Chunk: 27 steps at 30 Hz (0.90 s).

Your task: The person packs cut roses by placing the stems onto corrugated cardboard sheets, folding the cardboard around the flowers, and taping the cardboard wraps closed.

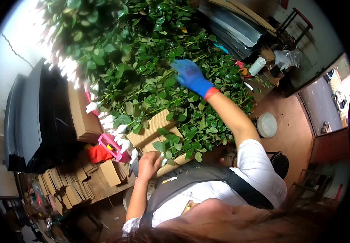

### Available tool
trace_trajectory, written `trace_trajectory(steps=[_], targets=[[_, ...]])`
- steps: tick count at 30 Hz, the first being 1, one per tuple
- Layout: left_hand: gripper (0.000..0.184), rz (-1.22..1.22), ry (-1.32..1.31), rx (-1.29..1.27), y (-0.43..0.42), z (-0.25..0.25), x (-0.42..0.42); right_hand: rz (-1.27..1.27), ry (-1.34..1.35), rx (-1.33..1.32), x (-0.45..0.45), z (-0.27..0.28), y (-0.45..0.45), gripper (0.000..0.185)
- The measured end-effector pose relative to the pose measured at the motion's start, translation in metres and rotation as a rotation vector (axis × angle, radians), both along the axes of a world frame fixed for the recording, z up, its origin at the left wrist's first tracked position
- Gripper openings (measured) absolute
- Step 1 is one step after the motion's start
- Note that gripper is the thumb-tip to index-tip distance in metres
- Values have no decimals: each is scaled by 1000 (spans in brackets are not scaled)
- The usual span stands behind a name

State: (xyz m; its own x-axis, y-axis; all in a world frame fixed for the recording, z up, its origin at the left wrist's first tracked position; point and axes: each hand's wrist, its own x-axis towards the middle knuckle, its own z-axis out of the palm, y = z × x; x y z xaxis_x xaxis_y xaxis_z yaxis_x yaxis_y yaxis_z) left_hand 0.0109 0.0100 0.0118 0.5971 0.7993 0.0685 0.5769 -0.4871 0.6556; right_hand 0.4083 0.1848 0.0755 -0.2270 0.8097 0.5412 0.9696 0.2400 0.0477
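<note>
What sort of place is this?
Probably a flower-packing workroom: a big heap of leafy stems, white-covered tips along one side of the heap, and stacked cardboard pieces on a bench.

Wooden table [105, 192], cardboard pieces [73, 193] in rows, heap of leafy stems [142, 69]

Head cam looks fwd & down, close over leafy stems [144, 67].

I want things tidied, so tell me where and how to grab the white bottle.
Grip the bottle round its middle, the right hand coming from picture left, across its length: that is likely best, as it looks round and slanted, and the bag lies to its right.
</note>
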Motion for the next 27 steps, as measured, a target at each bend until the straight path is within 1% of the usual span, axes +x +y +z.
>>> trace_trajectory(steps=[1,4,5,6,8,9,10,11,12,13,15,17,18,19,20,22,23,24,26,27], targets=[[19,-9,-7,4,-1,-2,-1,-88,-37,-34,-8,-7,14,48],[18,-9,-19,12,-1,-3,-1,-238,-195,-234,-25,-35,47,37],[18,-11,-37,18,-1,-3,0,-158,-223,19,-22,-42,52,22],[18,-13,-56,22,0,-4,0,-83,-126,-13,-21,-33,45,22],[17,-19,-40,27,0,-5,-3,68,62,-74,-20,15,14,22],[16,-20,-39,28,0,-6,-3,48,-7,87,-17,35,1,22],[15,-20,-52,34,0,-7,-2,134,40,220,-7,60,-14,20],[14,-16,-64,41,0,-7,-2,125,53,332,-3,92,-39,20],[13,-11,-75,49,1,-8,-2,124,70,257,4,116,-62,21],[12,-4,-100,40,2,-12,-3,143,41,242,12,131,-80,21],[12,13,-144,-21,4,-18,-6,212,-3,93,43,123,-103,23],[14,34,-188,-105,5,-19,-6,298,237,-203,78,109,-125,24],[18,105,-193,-171,4,-20,-4,271,284,-317,89,99,-138,24],[28,133,-265,-324,5,-31,-6,241,333,-431,97,85,-154,23],[46,161,-270,-344,5,-25,-6,208,383,-545,103,71,-167,23],[84,211,-261,-370,5,-16,-7,62,281,-767,108,41,-183,24],[81,205,-288,-284,6,-18,-6,23,129,-731,113,19,-189,24],[79,198,-313,-200,5,-20,-6,-25,65,-721,111,11,-192,24],[71,123,-442,-225,7,-42,-7,-121,-64,-699,107,1,-196,23],[68,87,-508,-235,8,-48,-7,-160,-150,-728,105,-1,-193,31]])
